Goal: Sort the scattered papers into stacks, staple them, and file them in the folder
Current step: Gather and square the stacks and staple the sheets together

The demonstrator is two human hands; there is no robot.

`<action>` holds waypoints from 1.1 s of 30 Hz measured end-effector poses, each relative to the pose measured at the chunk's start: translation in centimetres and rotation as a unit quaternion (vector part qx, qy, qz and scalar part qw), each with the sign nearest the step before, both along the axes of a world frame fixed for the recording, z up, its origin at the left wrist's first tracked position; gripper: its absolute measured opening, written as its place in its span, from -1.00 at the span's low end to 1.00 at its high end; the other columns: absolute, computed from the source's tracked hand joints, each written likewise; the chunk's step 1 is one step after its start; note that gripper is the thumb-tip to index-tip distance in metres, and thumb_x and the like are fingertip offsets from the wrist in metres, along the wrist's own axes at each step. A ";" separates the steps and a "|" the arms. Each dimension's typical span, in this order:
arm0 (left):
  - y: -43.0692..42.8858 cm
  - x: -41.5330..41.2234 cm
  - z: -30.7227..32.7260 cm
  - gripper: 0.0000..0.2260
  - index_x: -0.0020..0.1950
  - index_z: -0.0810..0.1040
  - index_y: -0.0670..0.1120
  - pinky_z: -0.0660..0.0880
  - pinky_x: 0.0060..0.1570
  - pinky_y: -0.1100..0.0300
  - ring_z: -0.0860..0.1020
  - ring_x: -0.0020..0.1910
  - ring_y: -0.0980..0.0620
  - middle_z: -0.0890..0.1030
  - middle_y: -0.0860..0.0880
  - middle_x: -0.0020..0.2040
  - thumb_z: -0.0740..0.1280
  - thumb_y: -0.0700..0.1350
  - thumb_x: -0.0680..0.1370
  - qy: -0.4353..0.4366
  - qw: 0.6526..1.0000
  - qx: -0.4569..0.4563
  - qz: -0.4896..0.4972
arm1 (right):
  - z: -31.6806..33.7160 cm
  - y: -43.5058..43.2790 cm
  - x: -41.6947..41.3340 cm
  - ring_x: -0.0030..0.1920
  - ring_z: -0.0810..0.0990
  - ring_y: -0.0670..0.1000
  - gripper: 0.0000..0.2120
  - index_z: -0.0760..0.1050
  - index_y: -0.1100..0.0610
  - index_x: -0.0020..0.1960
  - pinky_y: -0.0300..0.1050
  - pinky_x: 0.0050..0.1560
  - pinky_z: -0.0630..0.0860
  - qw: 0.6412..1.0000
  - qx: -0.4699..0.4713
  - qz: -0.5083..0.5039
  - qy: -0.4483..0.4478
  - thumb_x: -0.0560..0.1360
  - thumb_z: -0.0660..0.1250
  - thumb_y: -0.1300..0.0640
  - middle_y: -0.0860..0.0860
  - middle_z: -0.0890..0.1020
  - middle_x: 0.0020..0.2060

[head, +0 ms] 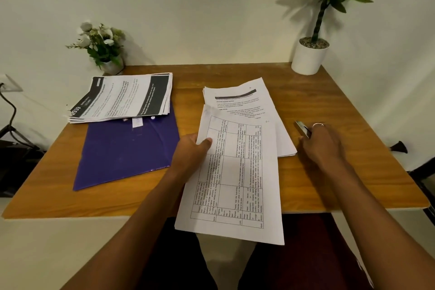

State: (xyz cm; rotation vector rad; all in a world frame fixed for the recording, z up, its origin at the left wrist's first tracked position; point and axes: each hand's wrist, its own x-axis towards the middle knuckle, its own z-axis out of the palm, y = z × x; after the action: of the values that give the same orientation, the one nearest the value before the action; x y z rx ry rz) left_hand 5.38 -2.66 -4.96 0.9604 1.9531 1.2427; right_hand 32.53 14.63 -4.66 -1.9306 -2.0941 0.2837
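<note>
At the rear left of the wooden table [353,172], a stack of white sheets printed with black bands [122,97] is lying squared up, its near edge overlapping the far edge of the purple plastic folder [127,150]. We are judging that it is parked there as a sorted group, right beside where it will be filed. The folder is lying flat toward the left edge.

Our left hand [190,155] is gripping white sheets bearing a ruled grid of text [235,183], the thumb pressing on top and the fingers hidden beneath, the forearm reaching in from the near edge. We are holding these sheets lifted and tilted, their lower end hanging past the near edge, probably so that a corner is free for stapling.

Behind them, in the middle of the table, a loose pile of white text pages [242,103] is waiting, slightly fanned.

Toward the right edge, our right hand [322,146] is lying palm down, its fingers curling over the near end of a small silver stapler [302,129], apparently taking hold of it. The wrist is sitting low, close to the table.
</note>
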 end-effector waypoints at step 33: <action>0.3 0.5 -1.3 -0.76 0.04 0.64 -0.11 0.68 -0.15 0.04 0.71 -0.19 0.00 0.72 -0.02 -0.13 0.27 0.01 0.68 0.050 0.999 -0.010 0.002 | 1.6 0.2 -13.8 0.32 0.60 0.10 -0.66 0.51 0.13 0.30 -0.20 0.16 0.61 0.642 -0.350 0.247 0.635 0.52 0.32 0.17 0.11 0.67 0.23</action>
State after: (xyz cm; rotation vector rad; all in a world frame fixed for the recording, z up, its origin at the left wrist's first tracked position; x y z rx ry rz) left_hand 5.87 -2.35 -6.30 1.0266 2.0403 1.1966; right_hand 18.75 14.81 -3.02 -0.6292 -1.3535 2.0678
